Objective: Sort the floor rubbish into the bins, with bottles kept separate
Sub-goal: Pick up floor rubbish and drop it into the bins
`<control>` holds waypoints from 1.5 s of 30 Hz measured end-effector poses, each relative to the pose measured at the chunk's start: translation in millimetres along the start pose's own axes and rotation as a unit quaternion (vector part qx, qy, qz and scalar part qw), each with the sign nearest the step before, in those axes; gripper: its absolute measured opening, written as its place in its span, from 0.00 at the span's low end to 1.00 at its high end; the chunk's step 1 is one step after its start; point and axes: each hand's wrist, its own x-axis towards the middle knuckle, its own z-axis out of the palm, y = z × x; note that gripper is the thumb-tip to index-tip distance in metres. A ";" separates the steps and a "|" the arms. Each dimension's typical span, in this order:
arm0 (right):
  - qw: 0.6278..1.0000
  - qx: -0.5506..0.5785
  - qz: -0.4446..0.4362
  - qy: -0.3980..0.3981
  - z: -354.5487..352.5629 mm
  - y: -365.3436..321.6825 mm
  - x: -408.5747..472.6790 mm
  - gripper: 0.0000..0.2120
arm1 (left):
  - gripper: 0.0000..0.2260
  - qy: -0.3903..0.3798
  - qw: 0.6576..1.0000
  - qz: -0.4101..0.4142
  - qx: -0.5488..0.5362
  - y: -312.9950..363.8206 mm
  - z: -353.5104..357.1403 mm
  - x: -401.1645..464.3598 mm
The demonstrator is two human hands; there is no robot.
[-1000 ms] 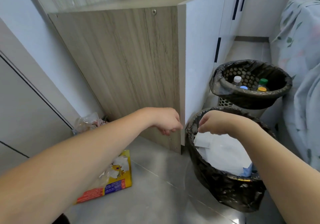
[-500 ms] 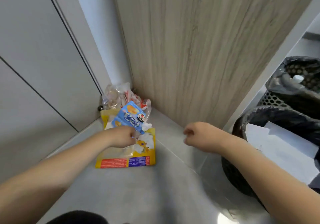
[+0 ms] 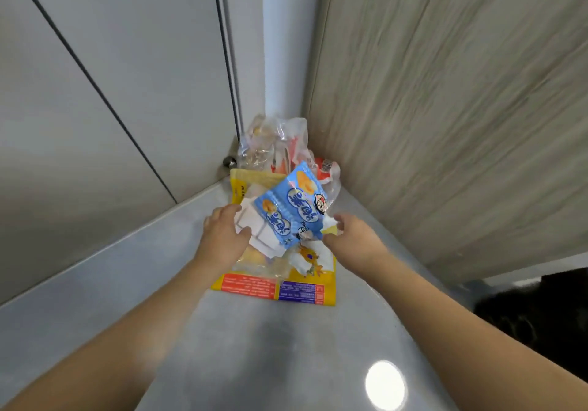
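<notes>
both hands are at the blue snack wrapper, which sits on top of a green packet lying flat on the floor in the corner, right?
Nearly. The head view shows the left hand and right hand at the blue snack wrapper, which sits over a flat packet on the floor in the corner. That packet is yellow, not green: the yellow packet has red and blue print panels along its near edge.

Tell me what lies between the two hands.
In the head view, the blue snack wrapper spans the gap between the left hand and right hand, over white paper and the yellow packet.
</notes>
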 end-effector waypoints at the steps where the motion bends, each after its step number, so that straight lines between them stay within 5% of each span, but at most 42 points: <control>1: 0.999 -0.037 -0.017 0.021 4.0 -5.3 6.7 0.25 | 0.23 0.005 1.000 -0.006 -0.012 -4.1 3.8 1.4; 11: 0.947 -0.286 -0.062 0.131 35.8 -35.7 56.2 0.25 | 0.33 0.051 0.998 0.020 0.014 -23.8 27.3 -0.7; 22: 0.941 -0.303 -0.073 0.133 35.7 -28.1 70.4 0.10 | 0.37 0.102 0.994 -0.002 0.043 -22.4 43.2 3.6; 30: 0.938 -0.234 -0.125 0.223 7.6 -18.3 58.6 0.06 | 0.40 0.099 0.993 0.004 0.063 -16.6 42.6 4.2; 36: 0.968 -0.128 -0.083 0.201 -10.7 -12.3 44.1 0.06 | 0.25 0.124 0.992 -0.018 -0.027 -10.1 31.4 3.4; 40: 0.979 -0.058 -0.079 0.178 -20.0 -10.4 29.0 0.04 | 0.14 0.030 0.989 -0.024 -0.141 4.7 15.2 -1.6; 45: 0.987 0.016 -0.055 0.149 -43.5 0.5 6.3 0.04 | 0.11 -0.039 0.971 0.001 -0.235 44.1 -12.5 -14.4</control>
